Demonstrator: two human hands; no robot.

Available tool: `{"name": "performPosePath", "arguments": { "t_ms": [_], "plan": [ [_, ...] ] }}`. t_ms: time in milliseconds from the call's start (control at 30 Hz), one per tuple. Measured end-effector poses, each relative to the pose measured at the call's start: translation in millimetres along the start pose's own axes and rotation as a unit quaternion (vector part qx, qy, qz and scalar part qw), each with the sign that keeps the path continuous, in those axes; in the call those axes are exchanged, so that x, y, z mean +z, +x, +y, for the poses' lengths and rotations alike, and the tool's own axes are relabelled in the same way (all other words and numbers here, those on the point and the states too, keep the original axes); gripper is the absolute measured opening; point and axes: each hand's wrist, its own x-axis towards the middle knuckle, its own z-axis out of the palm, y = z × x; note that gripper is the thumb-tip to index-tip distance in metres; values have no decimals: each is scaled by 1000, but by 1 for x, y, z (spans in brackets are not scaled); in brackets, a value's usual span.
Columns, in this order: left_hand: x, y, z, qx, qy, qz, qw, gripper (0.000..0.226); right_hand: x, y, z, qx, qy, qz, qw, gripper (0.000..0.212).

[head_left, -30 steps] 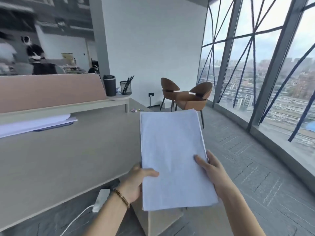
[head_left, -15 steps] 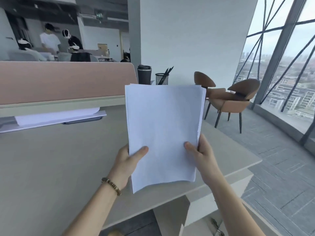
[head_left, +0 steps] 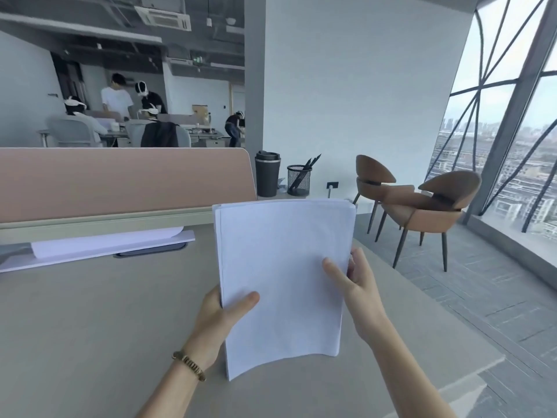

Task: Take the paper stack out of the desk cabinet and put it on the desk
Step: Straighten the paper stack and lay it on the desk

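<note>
A white paper stack (head_left: pixel 283 267) is held up over the beige desk (head_left: pixel 90 327), tilted toward me, its lower edge sagging just above the desktop. My left hand (head_left: pixel 220 315) grips its lower left edge, thumb on top. At the right edge my right hand (head_left: pixel 355 285) pinches the stack, thumb on the front face. The desk cabinet is out of view.
A pink divider panel (head_left: pixel 120 179) runs along the desk's back, with more white paper (head_left: pixel 105 245) lying beneath it. A black cup (head_left: pixel 267 173) and a mesh pen holder (head_left: pixel 299 180) stand at the far corner. Two brown chairs (head_left: pixel 422 200) and a window are to the right. People work behind the divider.
The stack has been lifted from low beside the desk up over the desktop, both hands staying on it. My view has risen and turned left toward the desk.
</note>
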Motion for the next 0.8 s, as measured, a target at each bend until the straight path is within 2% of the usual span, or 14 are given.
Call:
{"name": "performPosePath", "arguments": {
  "t_ms": [100, 300, 400, 533, 667, 733, 800],
  "plan": [
    [4, 2, -2, -3, -17, 13, 1000, 54, 4, 14, -11, -19, 14, -15, 1000, 28],
    [8, 6, -4, 1, -2, 45, 999, 15, 14, 24, -10, -49, 30, 10, 998, 29],
    [10, 3, -5, 7, 10, 34, 999, 15, 11, 18, -1, -56, 38, 36, 997, 25],
    [10, -8, -21, -34, 14, 16, 999, 30, 10, -1, 26, -5, 32, 25, 999, 32],
    [14, -11, -25, -34, 42, 45, 998, 14, 11, -9, 39, -3, 36, 67, 997, 23],
    [16, -13, -26, -39, 58, 42, 997, 14, 9, -14, 47, -10, 20, 93, 995, 24],
    [18, -19, -31, -53, 69, 38, 996, 21, 7, -23, 60, -2, -5, 84, 996, 27]
  ]
}}
